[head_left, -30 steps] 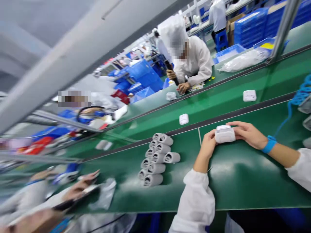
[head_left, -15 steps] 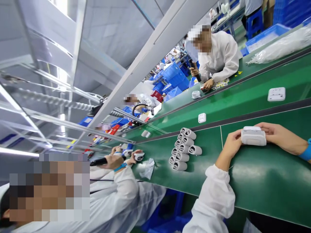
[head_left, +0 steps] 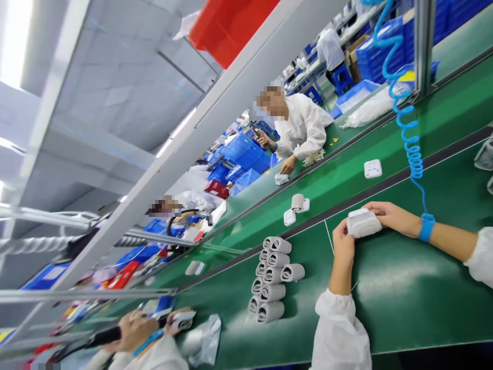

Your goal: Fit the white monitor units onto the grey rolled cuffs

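A wrist blood pressure monitor [head_left: 364,224], a white unit on a rolled pale grey cuff, is held between both my hands just above the green bench. The fingers of my left hand [head_left: 342,242] grip its near left end. On the opposite end, my right hand [head_left: 395,217] pinches it, partly hiding that side. A blue strap [head_left: 427,227] with a coiled blue cord circles my right wrist. To the left of my hands, several rolled grey cuffs [head_left: 272,293] stand stacked in rows on their sides, one sticking out toward me.
Beyond a dark rail, a green conveyor belt [head_left: 331,180] carries white units [head_left: 373,169] and a rolled cuff [head_left: 298,202]. A co-worker's hand [head_left: 134,329] holds a black tool at lower left, near a plastic bag [head_left: 208,341]. Another person [head_left: 304,126] works across the belt.
My view has swung right, so my hands and the stack sit further left. The monitor stays in both hands, now more tilted. A rolled cuff with a white unit shows on the belt.
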The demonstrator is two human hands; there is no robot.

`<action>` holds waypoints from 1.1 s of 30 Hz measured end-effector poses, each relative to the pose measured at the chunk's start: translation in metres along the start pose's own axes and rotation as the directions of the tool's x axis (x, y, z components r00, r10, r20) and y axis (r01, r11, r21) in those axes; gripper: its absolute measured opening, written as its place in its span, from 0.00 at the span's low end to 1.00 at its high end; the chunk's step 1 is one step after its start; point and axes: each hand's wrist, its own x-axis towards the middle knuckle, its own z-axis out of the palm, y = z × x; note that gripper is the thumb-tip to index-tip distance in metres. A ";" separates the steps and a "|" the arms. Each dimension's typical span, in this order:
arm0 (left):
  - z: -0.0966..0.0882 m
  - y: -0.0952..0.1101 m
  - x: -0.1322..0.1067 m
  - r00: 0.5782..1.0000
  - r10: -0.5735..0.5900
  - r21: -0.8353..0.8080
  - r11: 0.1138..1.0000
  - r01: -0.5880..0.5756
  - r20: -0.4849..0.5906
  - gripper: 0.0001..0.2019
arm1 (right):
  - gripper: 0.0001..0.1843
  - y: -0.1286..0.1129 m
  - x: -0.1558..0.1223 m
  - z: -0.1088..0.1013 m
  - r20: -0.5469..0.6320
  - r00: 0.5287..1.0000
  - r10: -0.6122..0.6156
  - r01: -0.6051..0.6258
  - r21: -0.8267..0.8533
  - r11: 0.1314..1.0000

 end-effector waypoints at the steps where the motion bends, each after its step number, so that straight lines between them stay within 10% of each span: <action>1: 0.000 -0.001 0.002 0.998 -0.007 -0.049 0.999 0.005 -0.059 0.19 | 0.24 0.001 0.004 0.003 -0.011 1.000 -0.002 0.003 0.052 0.999; 5: -0.001 0.003 0.011 0.946 0.108 -0.002 0.994 -0.114 -0.306 0.21 | 0.23 0.009 0.026 0.028 0.041 0.999 -0.022 0.011 0.257 0.966; 13: -0.012 0.012 0.027 0.973 0.120 0.381 0.924 -0.036 -0.198 0.23 | 0.22 0.006 0.118 0.068 0.035 0.995 -0.090 0.079 0.241 0.967; 17: -0.025 -0.001 0.024 0.946 0.177 0.410 0.911 -0.052 -0.272 0.26 | 0.11 -0.038 0.176 0.022 -0.123 0.950 -0.286 0.253 -0.229 0.940; 22: -0.027 -0.018 0.027 0.918 0.260 0.439 0.892 -0.109 -0.301 0.25 | 0.12 -0.096 0.230 -0.058 -0.178 0.788 -0.589 0.177 -0.852 0.494; 28: -0.023 -0.013 0.026 0.928 0.259 0.456 0.883 -0.115 -0.267 0.17 | 0.18 -0.103 0.270 -0.108 -0.177 0.821 -0.543 0.077 -0.908 0.412; 33: -0.021 -0.009 0.025 0.927 0.269 0.463 0.878 -0.124 -0.262 0.15 | 0.26 -0.067 0.311 -0.144 0.015 0.766 -0.642 0.270 -0.915 0.301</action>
